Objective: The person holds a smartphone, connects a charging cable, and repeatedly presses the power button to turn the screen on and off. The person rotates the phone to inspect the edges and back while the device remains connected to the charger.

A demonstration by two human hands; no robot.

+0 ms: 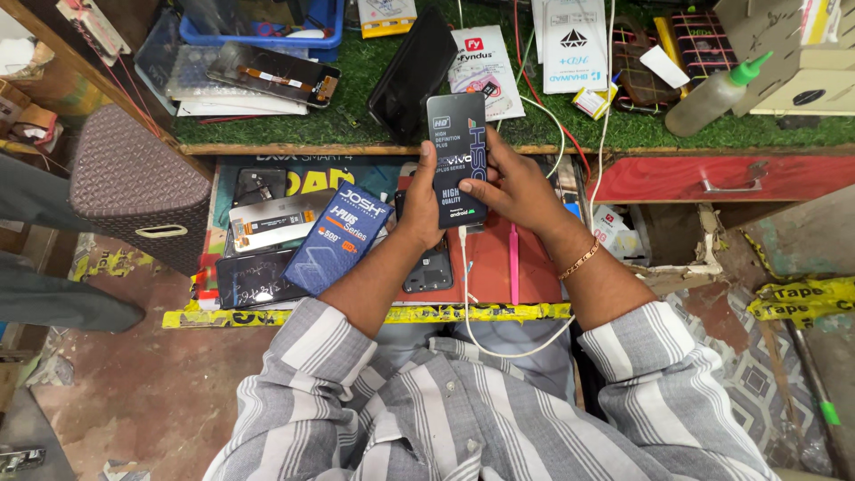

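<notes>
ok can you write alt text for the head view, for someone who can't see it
Seen from above, a person in a striped shirt holds a slim dark box upright with both hands, left hand and right hand gripping its sides. Below lie a blue box, phone screens and a pink tool; a green mat beyond is covered in phone parts.

A shirt [463,410] with broad grey and white stripes fills the lower frame, its sleeves rolled near the elbows; the right wrist wears what seems a gold-coloured chain bracelet [581,259].
</notes>
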